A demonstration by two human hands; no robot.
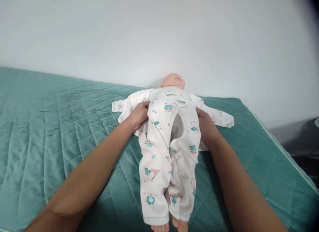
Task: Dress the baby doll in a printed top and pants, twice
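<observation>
A baby doll [173,80] lies on its back, head toward the wall and bare feet [160,228] toward me. It wears a white long-sleeved baby top [137,97] and white open-crotch baby pants [157,125] printed with teal houses and animals. The pants reach up over the belly, and the opening between the legs shows pale cloth inside. At the waist's left side, my left hand [140,116] is closed on the edge of the pants. My right hand [205,125] grips the opposite side, its fingers partly hidden by the cloth.
Beneath the doll is a green quilted bedspread [62,132] with a pale piped edge on the right. A plain white wall [124,36] rises behind the bed. Dark objects [301,149], hard to make out, stand beyond the right edge.
</observation>
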